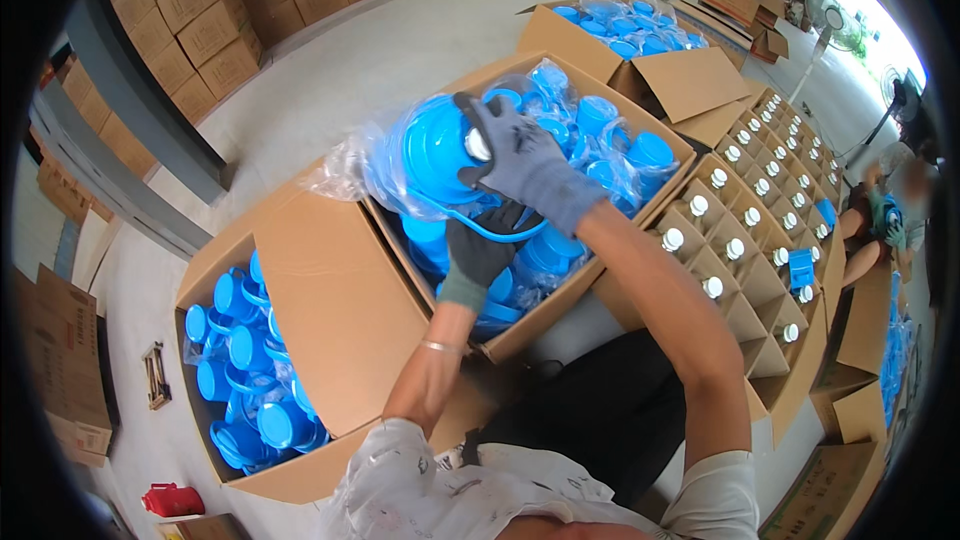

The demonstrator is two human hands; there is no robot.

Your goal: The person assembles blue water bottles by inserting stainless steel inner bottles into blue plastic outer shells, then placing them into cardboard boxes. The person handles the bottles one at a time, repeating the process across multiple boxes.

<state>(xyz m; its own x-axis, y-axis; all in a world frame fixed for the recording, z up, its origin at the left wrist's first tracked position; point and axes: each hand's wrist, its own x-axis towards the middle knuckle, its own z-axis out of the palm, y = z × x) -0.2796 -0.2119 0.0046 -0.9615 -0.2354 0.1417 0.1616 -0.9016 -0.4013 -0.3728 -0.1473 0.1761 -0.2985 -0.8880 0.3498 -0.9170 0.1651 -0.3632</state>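
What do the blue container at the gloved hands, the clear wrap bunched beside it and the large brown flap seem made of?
Blue container: probably moulded plastic, smooth and glossy, given its highlights. Clear wrap: apparently thin plastic film, see-through and shiny, with crinkles. Large brown flap: likely cardboard, matte, stiff and flat.

Glossy smooth plastic bucket (428, 155); matt cardboard carton (330, 310).

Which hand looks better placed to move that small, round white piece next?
Probably the grey-gloved right hand: it curls around the small, round white piece by the large blue plastic container. The dark-gloved left hand sits lower, farther away.
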